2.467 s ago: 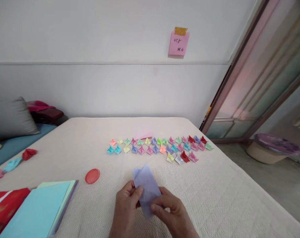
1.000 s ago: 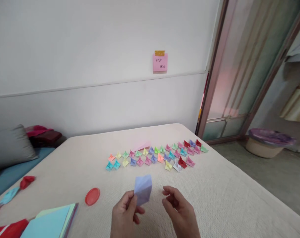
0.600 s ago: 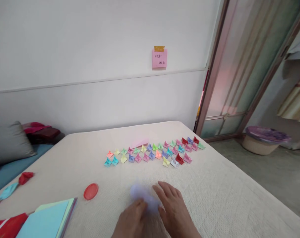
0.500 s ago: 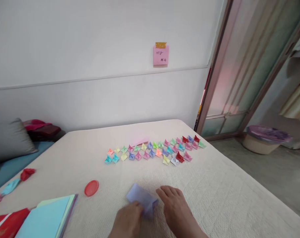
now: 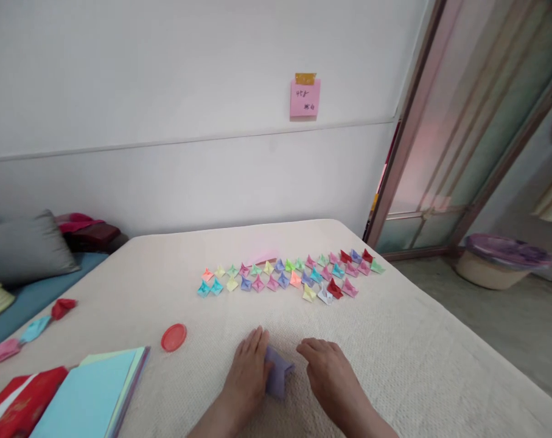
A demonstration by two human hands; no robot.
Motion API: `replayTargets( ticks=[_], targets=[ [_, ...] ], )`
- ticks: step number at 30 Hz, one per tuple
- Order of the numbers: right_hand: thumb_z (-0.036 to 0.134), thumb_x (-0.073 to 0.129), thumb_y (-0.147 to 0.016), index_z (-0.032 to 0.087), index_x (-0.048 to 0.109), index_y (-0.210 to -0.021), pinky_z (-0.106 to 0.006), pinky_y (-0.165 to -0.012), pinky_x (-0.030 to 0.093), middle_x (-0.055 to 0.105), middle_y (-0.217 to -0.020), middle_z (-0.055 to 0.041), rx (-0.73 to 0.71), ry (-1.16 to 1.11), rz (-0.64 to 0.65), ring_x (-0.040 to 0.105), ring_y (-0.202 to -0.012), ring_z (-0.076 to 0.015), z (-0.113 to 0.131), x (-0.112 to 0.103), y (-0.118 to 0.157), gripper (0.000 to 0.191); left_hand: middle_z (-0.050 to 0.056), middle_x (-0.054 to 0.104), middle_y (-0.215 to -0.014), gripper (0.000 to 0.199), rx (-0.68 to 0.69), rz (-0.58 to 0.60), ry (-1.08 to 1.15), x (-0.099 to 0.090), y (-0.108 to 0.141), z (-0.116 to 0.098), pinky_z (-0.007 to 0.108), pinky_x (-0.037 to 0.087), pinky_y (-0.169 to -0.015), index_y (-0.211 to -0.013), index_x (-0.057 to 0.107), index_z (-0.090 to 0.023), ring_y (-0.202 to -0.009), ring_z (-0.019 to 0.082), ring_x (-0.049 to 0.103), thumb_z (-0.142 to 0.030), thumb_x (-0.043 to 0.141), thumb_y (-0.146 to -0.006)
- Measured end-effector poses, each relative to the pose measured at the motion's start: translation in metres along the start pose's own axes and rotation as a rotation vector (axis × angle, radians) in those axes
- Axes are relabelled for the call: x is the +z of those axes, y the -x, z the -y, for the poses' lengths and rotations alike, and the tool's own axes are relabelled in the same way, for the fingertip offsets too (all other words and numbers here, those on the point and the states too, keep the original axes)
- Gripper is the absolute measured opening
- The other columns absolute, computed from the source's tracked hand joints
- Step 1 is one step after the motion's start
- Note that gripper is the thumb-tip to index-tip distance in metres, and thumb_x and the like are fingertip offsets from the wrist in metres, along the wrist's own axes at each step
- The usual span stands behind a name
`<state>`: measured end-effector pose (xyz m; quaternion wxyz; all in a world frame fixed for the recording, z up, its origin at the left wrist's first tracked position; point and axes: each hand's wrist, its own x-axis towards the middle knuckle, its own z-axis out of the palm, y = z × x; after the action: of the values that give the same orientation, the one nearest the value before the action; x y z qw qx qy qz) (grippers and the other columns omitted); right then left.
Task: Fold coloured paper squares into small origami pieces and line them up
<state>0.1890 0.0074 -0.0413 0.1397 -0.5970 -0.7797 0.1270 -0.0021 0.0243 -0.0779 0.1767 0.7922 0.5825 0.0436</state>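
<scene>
A piece of purple paper (image 5: pixel 278 372), folded into layers, lies on the pale cloth near the front. My left hand (image 5: pixel 251 368) rests flat over its left part, fingers stretched out and hiding some of it. Just right of the paper, and apart from it, is my right hand (image 5: pixel 328 371). Its fingers are loosely bent, with nothing visible in them. Farther back, small folded paper shapes (image 5: pixel 272 283) in several colours stand in rows.
At left lie a red round lid (image 5: pixel 174 337), a stack of coloured paper (image 5: pixel 90 389), a red packet (image 5: pixel 24 398) and folded pieces such as a blue one (image 5: pixel 35 329). A pink note (image 5: pixel 305 98) hangs on the wall. A lined bin (image 5: pixel 499 261) stands on the floor at right.
My left hand has gone from gripping the paper's near edge to lying flat on its left side. The paper shows smaller. My right hand's fingers are more bent.
</scene>
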Motion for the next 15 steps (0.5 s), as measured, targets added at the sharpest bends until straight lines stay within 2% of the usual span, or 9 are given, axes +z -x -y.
replayTargets(
  ticks=[2, 6, 10, 15],
  targets=[
    [-0.003, 0.038, -0.073, 0.021, 0.068, -0.095, -0.033, -0.081, 0.037, 0.070, -0.097, -0.0057, 0.011, 0.011, -0.004, 0.061, -0.096, -0.0210, -0.002, -0.001, -0.001, 0.045, 0.011, 0.018, -0.154, 0.065, -0.017, 0.048, -0.055, 0.005, -0.001, -0.002, 0.047, 0.013, -0.113, -0.145, 0.025, -0.010, -0.141, 0.026, 0.014, -0.037, 0.036, -0.087],
    [-0.002, 0.039, -0.074, 0.021, 0.068, -0.092, -0.031, -0.078, 0.037, 0.069, -0.093, -0.0058, 0.020, 0.024, -0.016, 0.062, -0.093, -0.0208, -0.004, -0.005, -0.003, 0.041, 0.013, 0.008, -0.155, 0.084, -0.001, 0.056, -0.101, 0.010, 0.002, -0.002, 0.051, 0.005, -0.112, -0.147, 0.016, -0.011, -0.142, 0.027, 0.005, -0.060, 0.037, -0.081],
    [-0.002, 0.039, -0.076, 0.019, 0.068, -0.086, -0.031, -0.074, 0.036, 0.070, -0.089, -0.0071, 0.013, 0.044, -0.015, 0.063, -0.087, -0.0214, -0.003, -0.008, -0.002, 0.037, 0.013, 0.004, -0.155, 0.100, -0.043, 0.089, -0.120, 0.011, 0.001, -0.002, 0.050, 0.001, -0.112, -0.147, 0.012, -0.012, -0.142, 0.026, 0.002, -0.065, 0.049, -0.070],
    [-0.001, 0.041, -0.078, 0.020, 0.071, -0.084, -0.028, -0.070, 0.037, 0.072, -0.085, -0.0053, -0.035, 0.054, 0.013, 0.065, -0.082, -0.0191, 0.005, -0.005, 0.004, 0.037, 0.012, 0.004, -0.155, 0.101, -0.049, 0.086, -0.138, 0.014, -0.001, -0.002, 0.049, 0.000, -0.112, -0.147, 0.012, -0.013, -0.142, 0.025, 0.001, -0.069, 0.045, -0.070]
  ],
)
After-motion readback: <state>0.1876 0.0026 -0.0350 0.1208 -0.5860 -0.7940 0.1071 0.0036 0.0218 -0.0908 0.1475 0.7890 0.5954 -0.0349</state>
